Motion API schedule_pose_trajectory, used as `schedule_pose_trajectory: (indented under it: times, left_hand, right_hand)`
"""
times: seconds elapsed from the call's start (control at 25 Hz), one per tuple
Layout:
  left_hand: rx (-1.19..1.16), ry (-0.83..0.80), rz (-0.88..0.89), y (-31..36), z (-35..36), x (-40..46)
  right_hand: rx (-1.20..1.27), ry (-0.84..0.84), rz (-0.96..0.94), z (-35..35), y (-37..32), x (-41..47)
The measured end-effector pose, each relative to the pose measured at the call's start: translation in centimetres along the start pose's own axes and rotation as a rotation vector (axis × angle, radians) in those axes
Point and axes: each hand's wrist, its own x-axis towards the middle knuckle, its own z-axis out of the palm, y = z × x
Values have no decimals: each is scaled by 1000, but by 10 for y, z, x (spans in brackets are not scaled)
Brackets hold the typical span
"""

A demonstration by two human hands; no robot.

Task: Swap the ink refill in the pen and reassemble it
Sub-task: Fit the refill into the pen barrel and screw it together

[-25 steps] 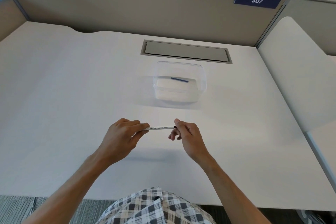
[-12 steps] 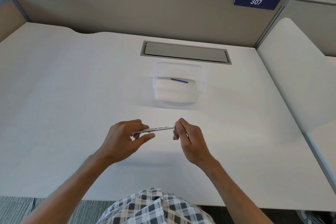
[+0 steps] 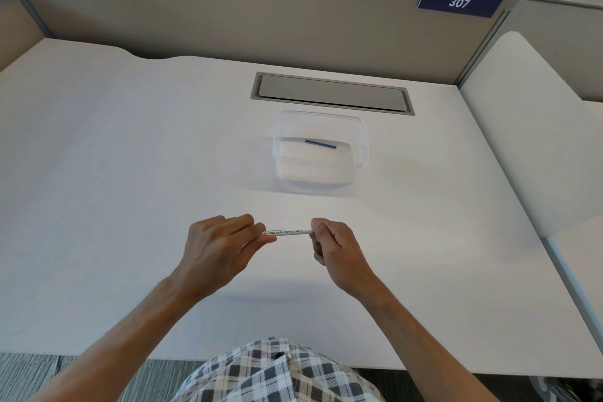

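Both bare forearms come in from the bottom edge and meet near the centre. The left hand (image 3: 218, 245) is at about 9 o'clock from the right hand (image 3: 336, 248), back upward, its fingers curled and pinching one end of a thin white pen (image 3: 287, 232). The right hand, wrist bent, pinches the other end with thumb and fingertips. The hands are near, not touching.

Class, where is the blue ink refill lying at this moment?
In the head view, the blue refill lies inside the clear container, centre desk, beyond both hands and just before the grey cable hatch.
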Motion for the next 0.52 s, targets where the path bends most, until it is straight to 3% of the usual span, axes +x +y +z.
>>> schedule_pose_trajectory:
  times: [0.12,0.24,0.52]
  left_hand:
    - [50,10,86,-1,1,-1]
    - [0,-31,43,-1,1,3]
    - [-238,-138,-227,-9,3,2]
  right_hand:
    - [125,-52,112,-3,-7,-1]
    - [150,-44,136,-7,-12,-1]
    - [-68,203,-79,-17,1,1]
